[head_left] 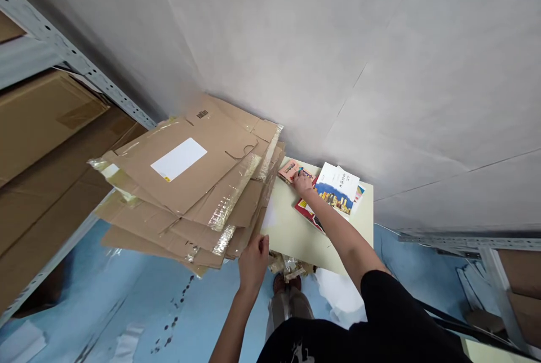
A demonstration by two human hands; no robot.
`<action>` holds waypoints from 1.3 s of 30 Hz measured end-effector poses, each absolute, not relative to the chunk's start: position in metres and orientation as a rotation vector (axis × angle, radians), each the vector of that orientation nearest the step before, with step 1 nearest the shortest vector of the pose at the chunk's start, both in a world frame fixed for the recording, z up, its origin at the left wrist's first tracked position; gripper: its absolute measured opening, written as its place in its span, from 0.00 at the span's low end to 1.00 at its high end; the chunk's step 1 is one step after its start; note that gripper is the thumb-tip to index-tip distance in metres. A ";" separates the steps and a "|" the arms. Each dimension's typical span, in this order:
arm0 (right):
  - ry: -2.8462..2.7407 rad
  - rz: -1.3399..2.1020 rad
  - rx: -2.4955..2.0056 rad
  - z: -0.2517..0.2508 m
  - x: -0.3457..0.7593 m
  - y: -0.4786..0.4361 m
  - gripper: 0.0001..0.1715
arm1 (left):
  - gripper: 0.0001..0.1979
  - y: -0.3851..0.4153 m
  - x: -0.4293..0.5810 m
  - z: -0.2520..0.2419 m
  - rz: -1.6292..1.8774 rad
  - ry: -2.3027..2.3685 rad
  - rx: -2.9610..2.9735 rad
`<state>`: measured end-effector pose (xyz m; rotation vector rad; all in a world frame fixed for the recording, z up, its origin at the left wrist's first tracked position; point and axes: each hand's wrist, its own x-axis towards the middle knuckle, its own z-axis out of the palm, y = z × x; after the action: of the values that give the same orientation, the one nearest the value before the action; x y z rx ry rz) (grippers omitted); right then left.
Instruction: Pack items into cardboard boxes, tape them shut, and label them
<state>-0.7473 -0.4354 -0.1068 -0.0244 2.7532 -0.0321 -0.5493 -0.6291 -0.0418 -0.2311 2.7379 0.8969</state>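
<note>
My right hand (303, 184) reaches across the small pale table (283, 236) to a salmon-pink book (289, 169) at its far left corner. Its fingers are closed at the book's near right edge. Beside it lies a white book (337, 187) with a painted city on its cover, overlapping other books. A red and yellow book (308, 214) shows partly under my forearm. My left hand (254, 261) is curled near the table's front left edge, close to the stack of flattened cardboard boxes (186, 168); I see nothing in it.
The cardboard stack leans over the table's left side, with loose clear tape on its edges. Metal shelving with boxes (51, 126) stands at left, and another rack (494, 284) at right. A grey wall (338, 58) rises behind. Scraps (291, 266) lie under the table.
</note>
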 end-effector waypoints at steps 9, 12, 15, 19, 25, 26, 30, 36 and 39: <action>2.830 -0.350 -0.005 -0.068 -0.740 -0.411 0.21 | 0.14 -0.576 -0.617 -0.062 1.386 2.467 -0.205; 2.889 -0.520 -0.025 -0.050 -0.711 -0.424 0.25 | 0.18 -0.554 -0.644 -0.058 1.815 2.175 -0.290; 2.917 -0.681 -0.137 -0.039 -0.661 -0.448 0.26 | 0.23 -0.541 -0.656 -0.054 2.047 2.053 -0.319; 2.938 -0.984 -0.276 -0.039 -0.606 -0.462 0.26 | 0.25 -0.550 -0.636 -0.054 2.006 2.141 -0.468; 2.790 -1.567 0.491 -0.041 -0.564 -0.423 0.28 | 0.28 -0.571 -0.590 -0.039 1.940 1.965 -0.260; 2.674 -1.663 0.565 -0.040 -0.555 -0.416 0.26 | 0.29 -0.568 -0.585 -0.033 1.916 1.908 -0.233; 2.427 -1.992 0.792 -0.036 -0.506 -0.393 0.22 | 0.28 -0.526 -0.573 -0.015 1.785 1.800 -0.049; 2.353 -2.331 1.682 -0.010 -0.418 -0.343 0.21 | 0.21 -0.408 -0.531 0.000 1.534 1.988 0.473; 2.328 -2.342 2.142 0.007 -0.363 -0.306 0.20 | 0.18 -0.350 -0.480 0.014 1.309 1.947 0.781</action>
<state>-0.3630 -0.3062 0.0066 2.1425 2.3275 -2.3419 -0.4799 -0.3499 0.0144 0.7812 1.9472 1.3092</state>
